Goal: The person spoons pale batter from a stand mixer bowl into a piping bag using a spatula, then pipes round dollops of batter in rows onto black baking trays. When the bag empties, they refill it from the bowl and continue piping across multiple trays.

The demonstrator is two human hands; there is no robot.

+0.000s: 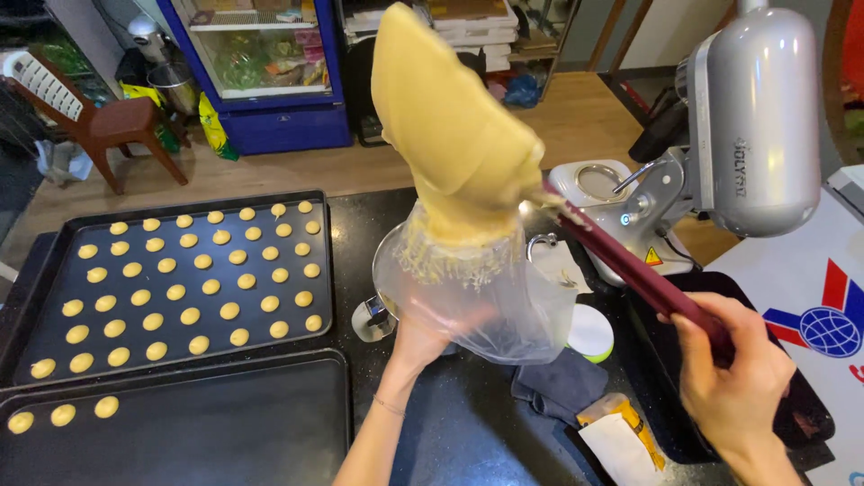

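Head view, nearest first: the left hand [421, 340] grips a clear piping bag [477, 297] from below, fingers wrapped round it, while the right hand [733, 378], fingers closed on its handle, holds a dark red spatula [630, 265] against the pale yellow batter [450, 126] heaped above the bag's mouth. Filling looks underway; scraping the batter down seems next. Left of the fingers, one baking tray [180, 441] on the bench holds three piped rounds, the farther tray [27, 315] many rows.

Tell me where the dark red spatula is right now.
In the head view, the dark red spatula is right of centre, held by the right hand, its tip against the batter-filled piping bag, in front of the silver stand mixer.
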